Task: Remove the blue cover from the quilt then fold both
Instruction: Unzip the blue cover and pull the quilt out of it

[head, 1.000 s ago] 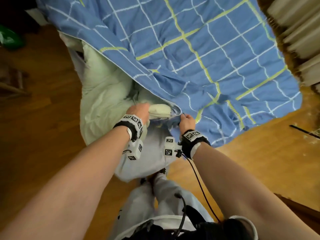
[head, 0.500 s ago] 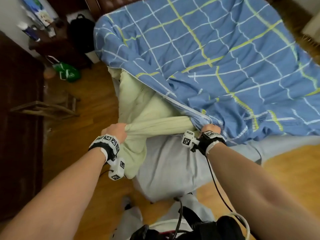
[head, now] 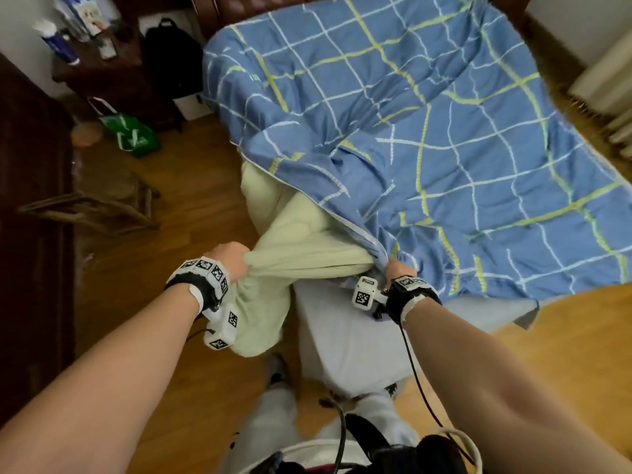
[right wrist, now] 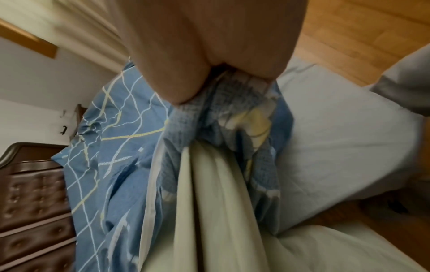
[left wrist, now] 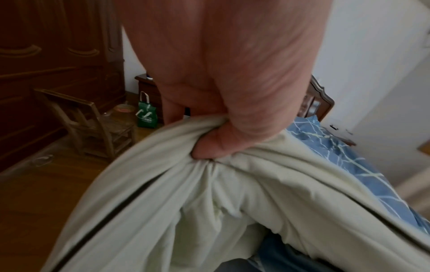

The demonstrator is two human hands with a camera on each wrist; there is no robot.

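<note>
A blue checked cover (head: 427, 138) with white and yellow lines lies spread over the bed. A pale green quilt (head: 307, 248) comes out of the cover's opening at the bed's near left corner. My left hand (head: 229, 260) grips a bunched corner of the quilt (left wrist: 232, 193), which is stretched taut to the left and hangs down below my wrist. My right hand (head: 396, 270) grips the gathered edge of the cover (right wrist: 235, 103) at the opening, right beside where the quilt (right wrist: 214, 193) comes out. Most of the quilt is hidden inside the cover.
A grey sheet (head: 345, 333) covers the mattress corner in front of my legs. On the wooden floor at left stand a wooden chair (head: 99, 206), a green bag (head: 131, 133) and a dark wardrobe (head: 30, 234). A nightstand (head: 99, 66) and a black backpack (head: 172, 59) sit by the headboard.
My left hand has pulled the quilt corner out to the left, away from my right hand, so more quilt shows. The head view has lifted and now takes in the whole bed.
</note>
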